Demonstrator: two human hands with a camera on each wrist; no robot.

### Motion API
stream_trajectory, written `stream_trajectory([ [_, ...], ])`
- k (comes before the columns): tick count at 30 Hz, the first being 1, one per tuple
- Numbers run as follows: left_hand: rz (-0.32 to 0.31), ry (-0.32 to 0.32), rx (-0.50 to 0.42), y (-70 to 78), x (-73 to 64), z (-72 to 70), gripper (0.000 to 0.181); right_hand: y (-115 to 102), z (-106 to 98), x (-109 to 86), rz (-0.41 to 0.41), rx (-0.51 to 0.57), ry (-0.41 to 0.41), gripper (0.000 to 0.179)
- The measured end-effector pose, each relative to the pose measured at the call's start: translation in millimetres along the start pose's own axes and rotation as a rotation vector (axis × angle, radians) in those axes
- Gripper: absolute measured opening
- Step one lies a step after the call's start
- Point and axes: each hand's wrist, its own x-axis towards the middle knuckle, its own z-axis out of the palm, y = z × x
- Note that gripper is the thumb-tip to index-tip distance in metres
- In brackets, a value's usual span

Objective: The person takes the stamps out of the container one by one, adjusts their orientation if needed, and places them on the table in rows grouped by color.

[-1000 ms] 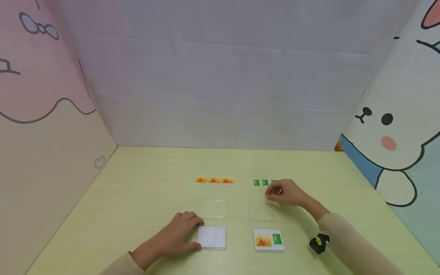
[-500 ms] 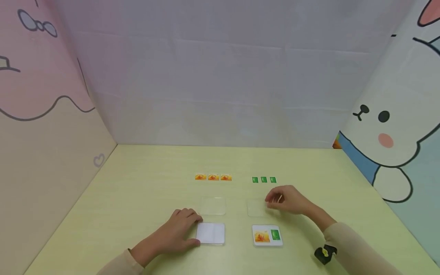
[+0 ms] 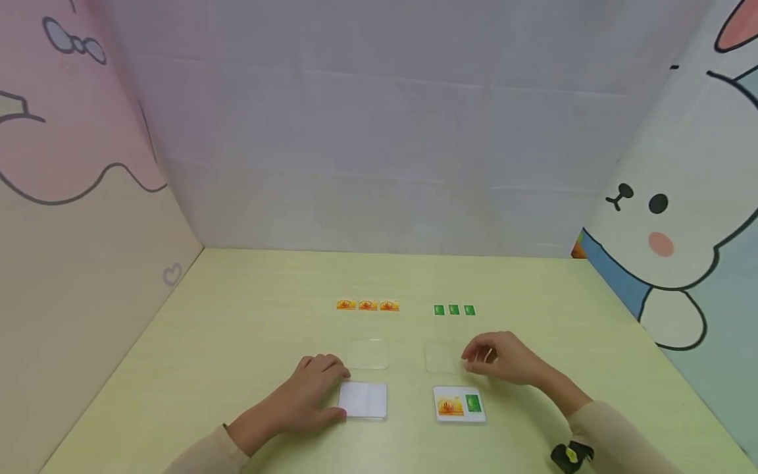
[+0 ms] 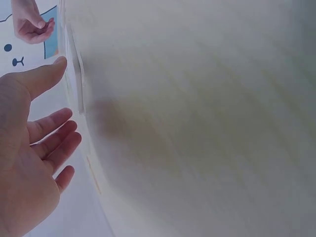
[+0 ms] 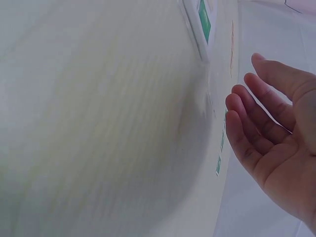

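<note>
At the left side of a white blank card (image 3: 362,399) under a clear cover, my left hand (image 3: 304,401) rests with thumb and forefinger spread at its two left corners. In the left wrist view those fingers (image 4: 52,140) are relaxed, beside the card's edge. My right hand (image 3: 503,359) hovers at the right edge of a clear plastic sheet (image 3: 441,357), fingers loosely bent and nothing between them. Below it lies a white card (image 3: 459,404) bearing an orange picture and a green one. The right wrist view shows the same relaxed right hand (image 5: 276,118) above the table.
Another clear sheet (image 3: 367,354) lies behind the blank card. Farther back are a row of orange stickers (image 3: 368,305) and a row of green stickers (image 3: 454,310). Walls with cartoon prints (image 3: 660,243) enclose the pale yellow table (image 3: 237,309).
My right hand has drawn back from near the green stickers toward me, to the right edge of the clear sheet. The left hand stays at the blank card.
</note>
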Motion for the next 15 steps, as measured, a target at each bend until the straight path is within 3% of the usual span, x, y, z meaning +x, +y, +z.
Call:
stream_trajectory([
  [15, 0.018, -0.002, 0.004, 6.7, 13.9, 1.5, 0.056, -1.6, 8.6, -16.5, 0.021, 0.055, -0.026, 0.018],
])
